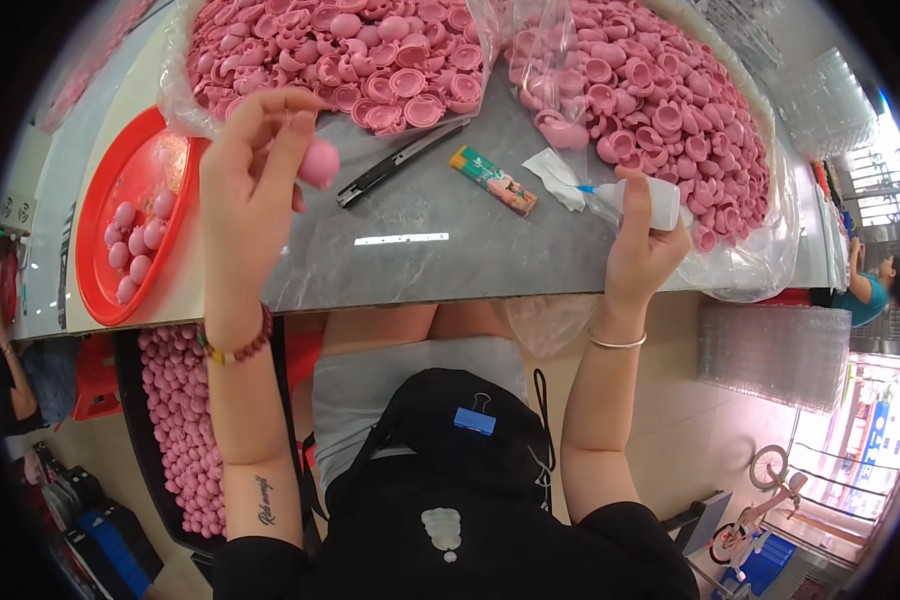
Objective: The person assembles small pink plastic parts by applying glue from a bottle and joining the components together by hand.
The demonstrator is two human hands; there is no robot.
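Observation:
My left hand (255,165) is raised over the table's left part, its fingers closed round a small pink plastic piece (319,163) with a rounded end. In my right hand (645,240) is a small white squeeze bottle (662,203), tilted so its thin blue nozzle points left. The nozzle tip is beside a crumpled white tissue (555,180). Between my hands lie a black-handled utility knife (400,162) and a small green packet (493,181) with an orange end.
Two clear plastic bags spill pink shell parts, one far left (405,85), one far right (670,120). A red round tray (95,250) holds several pink pieces. Below the table's left edge stands a black crate (135,400) full of pink balls. A white strip (402,239) lies near the front edge.

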